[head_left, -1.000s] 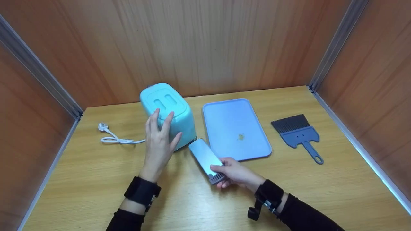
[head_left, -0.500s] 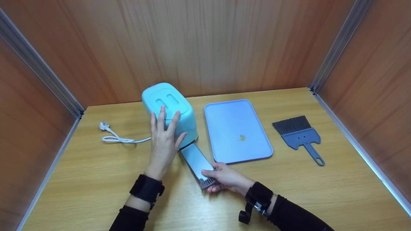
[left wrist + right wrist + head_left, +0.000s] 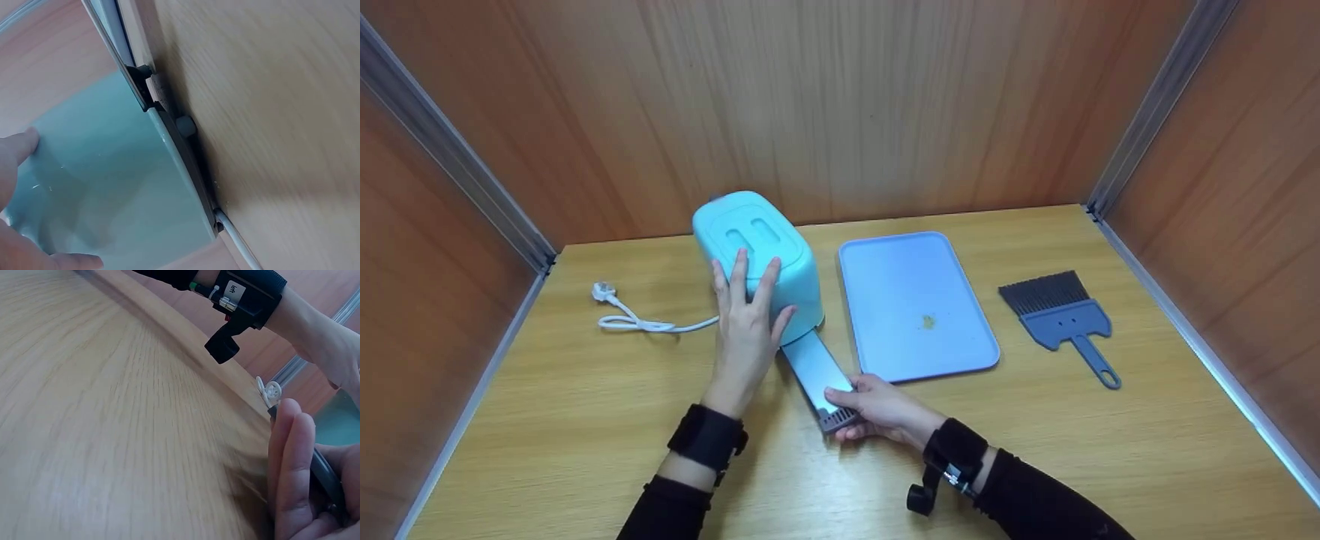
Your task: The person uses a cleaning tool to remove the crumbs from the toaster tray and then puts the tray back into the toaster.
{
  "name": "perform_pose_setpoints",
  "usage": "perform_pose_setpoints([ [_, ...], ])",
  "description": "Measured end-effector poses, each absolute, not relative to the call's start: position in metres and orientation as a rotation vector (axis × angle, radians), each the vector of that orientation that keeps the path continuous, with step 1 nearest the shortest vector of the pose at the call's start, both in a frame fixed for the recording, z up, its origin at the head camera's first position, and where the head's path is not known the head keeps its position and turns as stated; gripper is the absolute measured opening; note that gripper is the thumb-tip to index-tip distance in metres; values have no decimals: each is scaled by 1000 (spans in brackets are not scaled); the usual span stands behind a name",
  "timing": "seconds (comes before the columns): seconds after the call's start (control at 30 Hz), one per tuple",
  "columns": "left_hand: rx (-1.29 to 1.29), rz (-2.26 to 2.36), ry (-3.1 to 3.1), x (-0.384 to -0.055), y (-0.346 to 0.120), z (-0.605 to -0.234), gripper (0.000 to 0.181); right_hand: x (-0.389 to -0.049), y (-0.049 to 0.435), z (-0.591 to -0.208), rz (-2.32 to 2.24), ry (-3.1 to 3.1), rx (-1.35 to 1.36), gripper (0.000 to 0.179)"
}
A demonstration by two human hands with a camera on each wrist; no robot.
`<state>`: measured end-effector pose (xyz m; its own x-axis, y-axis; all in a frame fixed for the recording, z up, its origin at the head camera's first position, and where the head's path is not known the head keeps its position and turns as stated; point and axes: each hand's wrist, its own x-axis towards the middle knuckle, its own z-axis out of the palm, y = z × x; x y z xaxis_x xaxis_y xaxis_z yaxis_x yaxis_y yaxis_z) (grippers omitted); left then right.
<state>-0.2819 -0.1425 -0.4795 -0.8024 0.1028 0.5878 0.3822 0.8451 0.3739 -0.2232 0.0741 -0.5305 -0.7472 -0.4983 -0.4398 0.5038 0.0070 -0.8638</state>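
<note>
A turquoise toaster (image 3: pixel 799 300) with two grooves in its lid stands left of the middle in the head view. My left hand (image 3: pixel 746 330) rests on its near side and lid edge, fingers spread. My right hand (image 3: pixel 881 409) pinches the grey vented end of a flat silver crumb tray (image 3: pixel 814 367), thumb on top and fingers beneath. The tray's far end meets the toaster's lower edge and is hidden there. In the left wrist view the crumb tray (image 3: pixel 109 34) reaches the base of the toaster (image 3: pixel 129 174), low over the table.
A blue serving tray (image 3: pixel 900 277) with a small patch of crumbs (image 3: pixel 928 322) lies right of the toaster. Farther right is a grey-blue brush (image 3: pixel 1061 322). The white power cord (image 3: pixel 637 325) with its plug lies left. Wooden walls (image 3: pixel 825 112) enclose the table's back and sides.
My right hand has moved left with the crumb tray, bringing its far end from beside the toaster to its lower edge. My left hand has shifted slightly right and settled against the toaster.
</note>
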Motion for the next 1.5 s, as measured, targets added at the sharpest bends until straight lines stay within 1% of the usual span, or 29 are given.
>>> perform_pose_setpoints([
  [0.4, -341, -648, -2460, -280, -143, -481, 68, -236, 68, -532, -1817, 1620, 28, 44],
  [0.67, -340, -636, -2443, -281, -143, -483, 67, -240, 62, -531, -1803, 1624, 34, 46],
  [0.9, -372, -644, -2392, -282, -144, -485, 67, -243, 50, -528, -1796, 1695, 28, 41],
  [1.27, -356, -640, -2421, -281, -144, -484, 67, -246, 44, -525, -1789, 1828, 36, 48],
  [1.5, -342, -631, -2436, -281, -144, -484, 67, -246, 42, -525, -1776, 1890, 35, 42],
])
